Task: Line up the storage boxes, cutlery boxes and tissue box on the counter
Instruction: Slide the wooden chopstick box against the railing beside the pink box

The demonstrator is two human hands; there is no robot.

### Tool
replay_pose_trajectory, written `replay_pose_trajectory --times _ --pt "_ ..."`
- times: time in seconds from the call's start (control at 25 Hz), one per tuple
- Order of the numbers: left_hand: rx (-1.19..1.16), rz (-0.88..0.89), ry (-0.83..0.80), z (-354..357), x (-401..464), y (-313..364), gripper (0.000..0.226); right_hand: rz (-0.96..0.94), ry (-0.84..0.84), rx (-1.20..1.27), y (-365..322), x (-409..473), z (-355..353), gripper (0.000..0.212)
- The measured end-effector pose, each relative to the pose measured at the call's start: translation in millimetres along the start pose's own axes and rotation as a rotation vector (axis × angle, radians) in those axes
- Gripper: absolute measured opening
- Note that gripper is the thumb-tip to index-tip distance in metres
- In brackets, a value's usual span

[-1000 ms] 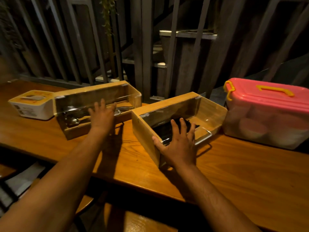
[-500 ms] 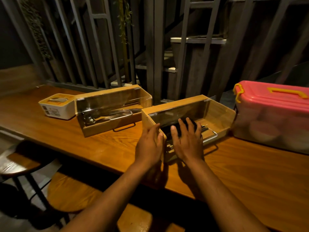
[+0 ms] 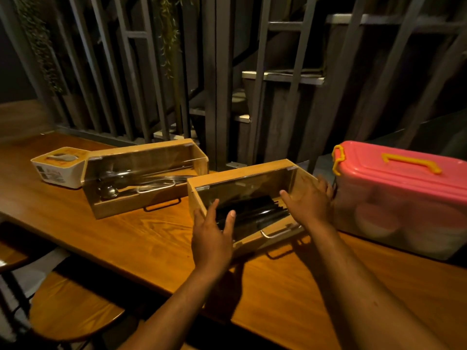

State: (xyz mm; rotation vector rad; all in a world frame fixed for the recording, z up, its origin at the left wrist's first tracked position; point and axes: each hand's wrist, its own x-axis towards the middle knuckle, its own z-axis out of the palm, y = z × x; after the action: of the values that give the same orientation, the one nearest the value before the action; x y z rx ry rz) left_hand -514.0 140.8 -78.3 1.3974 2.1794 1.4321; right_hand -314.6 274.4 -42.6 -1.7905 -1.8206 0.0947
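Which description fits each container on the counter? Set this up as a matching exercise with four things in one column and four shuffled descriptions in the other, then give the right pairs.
Things
1. tissue box
2. left cutlery box
3. right cutlery box
4. pink-lidded storage box

Descriptions
A. holds dark utensils, between the left hand and right hand
B. far right, yellow handle on top
C. far left, white with a yellow top
D. holds shiny metal spoons, no hand on it

Pairs: 1-C, 2-D, 3-A, 4-B
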Motion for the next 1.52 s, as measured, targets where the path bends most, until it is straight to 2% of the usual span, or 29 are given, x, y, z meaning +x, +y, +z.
replay_pose_trajectory --times 0.08,0.2,0.28,0.36,0.48,0.64,0.84,0.96,1.04,1.24,1.52 --pt "0.035 0.045 -0.011 1.8 3.5 -9.1 0.066 0.021 -0.072 -0.052 16.3 21.7 -4.1 0.079" --pt "0.022 0.07 -0.053 -0.2 13.0 -21.2 0.07 0.027 -0.204 -0.045 27.8 37.3 -12.0 0.095" --pt "0.02 0.096 -0.097 -7.1 22.1 -25.8 0.066 -0.024 -0.249 -0.013 29.2 36.8 -15.0 0.093" --pt "-0.026 0.106 -0.156 -16.1 37.3 -31.6 0.056 -0.027 -0.226 -0.027 27.8 26.6 -14.2 0.092" --pt "-0.144 0.074 -0.318 -28.6 77.5 -38.4 0.045 0.118 -0.084 -0.032 23.2 -0.4 -7.7 0.1" --pt "0.003 0.148 -0.436 -32.1 122.6 -41.8 0.04 0.145 -0.004 -0.107 13.0 -45.8 -14.0 0.114" --pt "0.318 0.309 -0.471 -24.2 154.2 -43.5 0.064 0.166 0.023 -0.148 9.9 -57.9 -7.7 0.119" --pt "0.436 0.379 -0.372 -7.8 158.9 -35.5 0.057 0.18 0.022 -0.19 11.7 -46.1 -4.8 0.122" --pt "0.446 0.375 -0.348 4.2 160.0 -31.7 0.06 0.192 0.003 -0.223 13.6 -37.4 -3.1 0.123" --pt "0.512 0.379 -0.412 18.4 166.9 -37.1 0.105 0.16 0.048 -0.284 13.7 -28.7 0.3 0.116" --pt "0.53 0.421 -0.429 30.9 182.7 -23.6 0.104 0.157 0.074 -0.305 10.2 -22.0 6.0 0.107"
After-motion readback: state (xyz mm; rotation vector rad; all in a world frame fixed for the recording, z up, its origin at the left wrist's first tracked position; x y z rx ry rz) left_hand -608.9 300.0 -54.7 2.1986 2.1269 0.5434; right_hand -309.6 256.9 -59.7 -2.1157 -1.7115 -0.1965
